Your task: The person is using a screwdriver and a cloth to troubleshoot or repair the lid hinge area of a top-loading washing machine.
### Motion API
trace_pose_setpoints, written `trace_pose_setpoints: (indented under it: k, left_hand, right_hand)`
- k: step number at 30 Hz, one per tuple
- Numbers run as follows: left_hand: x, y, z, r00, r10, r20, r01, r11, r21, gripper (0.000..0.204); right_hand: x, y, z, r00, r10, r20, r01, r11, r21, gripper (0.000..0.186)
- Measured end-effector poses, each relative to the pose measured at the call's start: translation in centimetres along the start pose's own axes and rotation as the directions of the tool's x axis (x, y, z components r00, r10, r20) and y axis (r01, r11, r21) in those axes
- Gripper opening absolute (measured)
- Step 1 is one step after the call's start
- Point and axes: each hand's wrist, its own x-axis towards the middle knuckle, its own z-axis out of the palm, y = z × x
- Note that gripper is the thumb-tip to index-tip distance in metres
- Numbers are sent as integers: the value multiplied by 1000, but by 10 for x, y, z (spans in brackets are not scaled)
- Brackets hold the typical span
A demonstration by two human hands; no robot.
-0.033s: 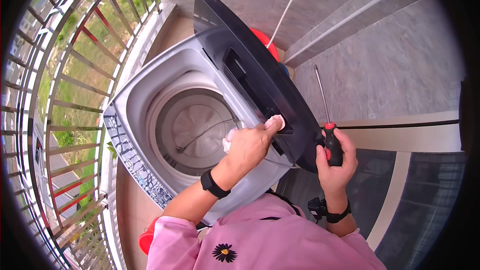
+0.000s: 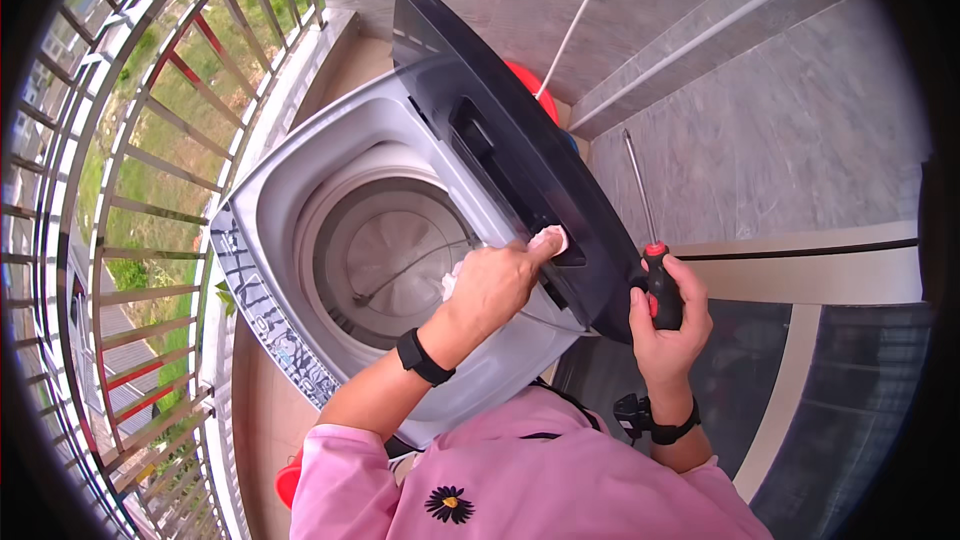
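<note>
A pale pink cloth is gripped by the left hand, with more of it bunched at that hand's nine o'clock. At one o'clock from the hand, it appears to be pressed into the lower end of the recess in the dark panel of the washing machine, though the contact is partly covered. A screwdriver is held by its black-and-red handle in the closed right hand, its shaft pointed toward eleven o'clock. The open drum is seen at nine o'clock.
</note>
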Motion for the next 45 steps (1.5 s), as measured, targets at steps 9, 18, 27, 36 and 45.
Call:
trace_pose_setpoints:
  k: [9, 18, 27, 36, 45]
  left_hand:
    - [-18, -8, -31, 941, -287, -180, 278, 958, -72, 30]
    - [-108, 50, -68, 784, -546, -295, 283, 737, -614, 37]
    - [-86, 47, -40, 796, -521, -308, 263, 756, -599, 37]
    - [39, 16, 24, 806, -446, -389, 333, 885, -324, 20]
    - [30, 7, 36, 807, -442, -391, 374, 896, -240, 19]
  right_hand:
    - [1, -5, -1, 995, -94, -44, 94, 996, -10, 43]
    - [-2, -1, -5, 980, -143, -135, 168, 966, 197, 41]
    - [0, 5, -6, 998, 38, -41, -19, 920, 393, 40]
    - [-2, 4, -6, 994, -106, 24, 92, 938, 334, 39]
    - [-4, 6, -4, 996, -82, 43, 62, 932, 358, 40]
